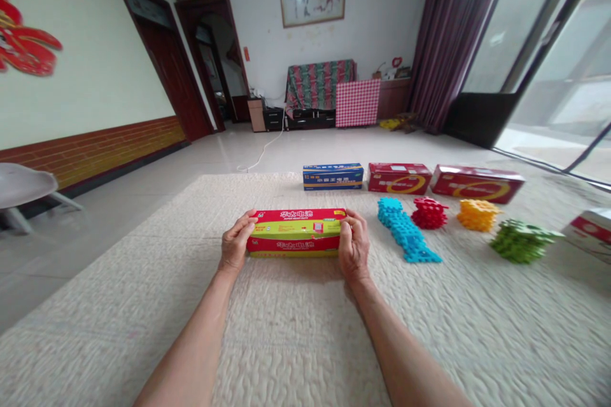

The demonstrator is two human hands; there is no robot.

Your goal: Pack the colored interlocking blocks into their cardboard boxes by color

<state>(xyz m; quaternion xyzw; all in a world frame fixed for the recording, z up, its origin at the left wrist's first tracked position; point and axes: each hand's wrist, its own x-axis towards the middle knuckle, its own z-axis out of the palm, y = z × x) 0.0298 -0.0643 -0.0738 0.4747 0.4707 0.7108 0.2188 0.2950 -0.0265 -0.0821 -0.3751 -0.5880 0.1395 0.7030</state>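
A long red and yellow-green box (296,235) lies sideways in front of me, low over or on the cream quilted cover (296,331). My left hand (237,241) grips its left end, with the thumb near the top edge. Around the right end, my right hand (354,245) is closed in the same way. To the right of that hand lies a strip of blue interlocking pieces (407,232). Beyond the held box stands a blue box (333,177).
Two dark red boxes (399,179) (477,184) stand right of the blue one. Nearer are red (430,212), yellow (478,215) and green (524,241) piece clusters. A white and red box (592,232) is at the right edge, a pale chair (26,187) at left.
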